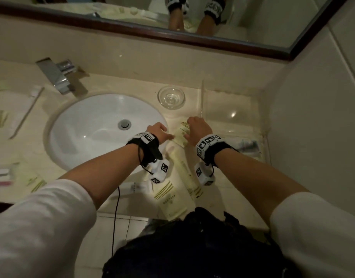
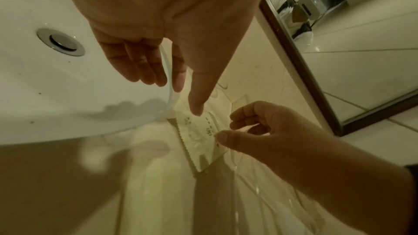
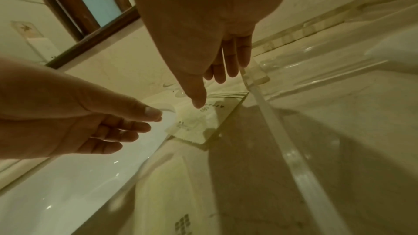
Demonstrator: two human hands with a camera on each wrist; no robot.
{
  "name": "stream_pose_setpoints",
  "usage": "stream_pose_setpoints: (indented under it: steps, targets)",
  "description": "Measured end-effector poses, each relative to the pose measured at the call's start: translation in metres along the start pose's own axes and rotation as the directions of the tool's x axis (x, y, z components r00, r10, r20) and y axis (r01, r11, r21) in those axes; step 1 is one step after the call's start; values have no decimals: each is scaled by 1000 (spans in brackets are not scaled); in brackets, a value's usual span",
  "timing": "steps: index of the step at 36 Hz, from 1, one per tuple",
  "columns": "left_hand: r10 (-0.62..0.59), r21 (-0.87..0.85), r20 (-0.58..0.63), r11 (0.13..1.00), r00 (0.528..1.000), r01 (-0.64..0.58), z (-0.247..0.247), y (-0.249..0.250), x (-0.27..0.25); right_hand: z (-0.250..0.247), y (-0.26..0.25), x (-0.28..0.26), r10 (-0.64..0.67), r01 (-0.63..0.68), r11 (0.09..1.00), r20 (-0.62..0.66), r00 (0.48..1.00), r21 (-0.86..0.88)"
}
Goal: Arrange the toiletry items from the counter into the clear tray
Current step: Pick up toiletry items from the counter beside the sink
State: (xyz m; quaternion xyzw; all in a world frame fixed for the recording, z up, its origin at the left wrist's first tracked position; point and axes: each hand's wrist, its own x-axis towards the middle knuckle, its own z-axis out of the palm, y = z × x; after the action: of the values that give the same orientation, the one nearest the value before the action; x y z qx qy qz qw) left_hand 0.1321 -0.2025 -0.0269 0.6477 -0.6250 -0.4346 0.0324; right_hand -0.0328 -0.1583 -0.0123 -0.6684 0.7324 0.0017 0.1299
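While its print stays unreadable, both relaxed hands (image 1: 159, 131) (image 1: 198, 129) touch the sachet (image 1: 181, 131).

White oval ceramic sink (image 1: 88, 125) with chrome drain (image 1: 124, 124); chrome faucet (image 1: 59, 76) at ten o'clock; dark wood-framed mirror (image 1: 132, 29) at twelve.

Pale yellow sachet (image 1: 181, 131) with olive stripes and dark print. White sink (image 1: 88, 125), cream marbled tabletop (image 1: 120, 81), clear tray (image 1: 232, 113), dark brown mirror frame (image 1: 132, 30).
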Motion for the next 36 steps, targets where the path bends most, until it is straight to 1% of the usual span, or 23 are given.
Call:
stream_pose_setpoints:
  steps: [12, 18, 25, 28, 33, 36]
  targets:
    - [133, 138, -14, 982, 991, -130, 13, 5, 4, 6, -3, 14, -56, 63, 993, 74, 996, -102]
    - [192, 211, -9, 960, 981, -186, 20, 7, 7, 6, -3, 18, -77, 85, 993, 99, 992, -85]
    - [226, 261, -12, 941, 974, -215, 27, 10, 10, 6, -4, 19, -53, 61, 995, 106, 993, -79]
    - [248, 266, -10, 935, 969, -236, 29, 11, 10, 7, -6, 18, -49, 54, 997, 85, 995, -59]
    - [290, 267, 20, 921, 957, -285, 27, 13, 11, 9, -5, 16, -71, 71, 997, -1, 997, -18]
    - [289, 163, 0, 945, 957, -285, 24, 11, 11, 9, -3, 13, -73, 75, 997, -58, 996, 31]
